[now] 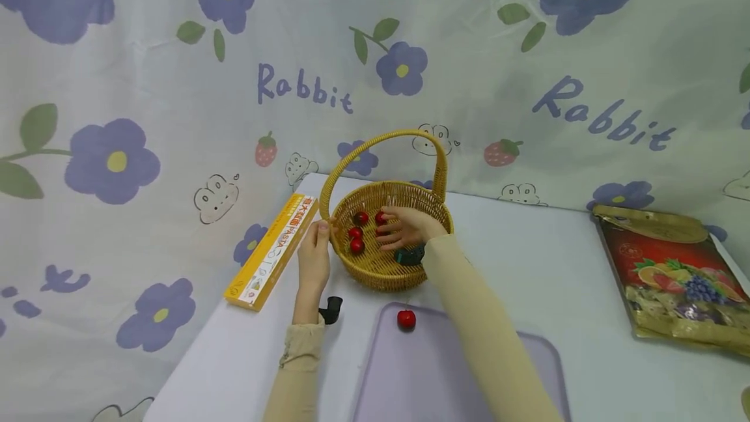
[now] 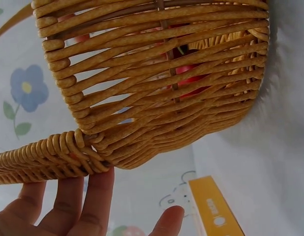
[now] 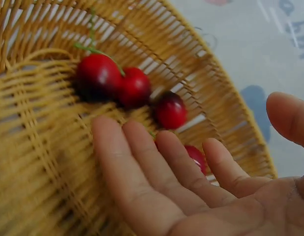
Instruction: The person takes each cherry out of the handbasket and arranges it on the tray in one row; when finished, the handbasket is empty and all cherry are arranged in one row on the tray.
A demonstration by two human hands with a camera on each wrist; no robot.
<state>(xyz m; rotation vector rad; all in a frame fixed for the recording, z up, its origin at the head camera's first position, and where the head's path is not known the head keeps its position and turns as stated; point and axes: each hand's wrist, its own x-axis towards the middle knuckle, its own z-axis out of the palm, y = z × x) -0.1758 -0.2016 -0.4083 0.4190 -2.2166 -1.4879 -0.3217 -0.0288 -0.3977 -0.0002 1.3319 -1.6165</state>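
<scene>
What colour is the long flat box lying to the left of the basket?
The box is yellow with an orange edge and small printed pictures, best seen in the head view.

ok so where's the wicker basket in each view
Head: the wicker basket sits mid-table, between the left hand and the right hand, which is inside it.
Left wrist: its woven wall fills the top, fingertips at the handle base.
Right wrist: its inside fills the left, under the open palm.
Shared landmark: the red cherries, red through the weave in the left wrist view.
</scene>
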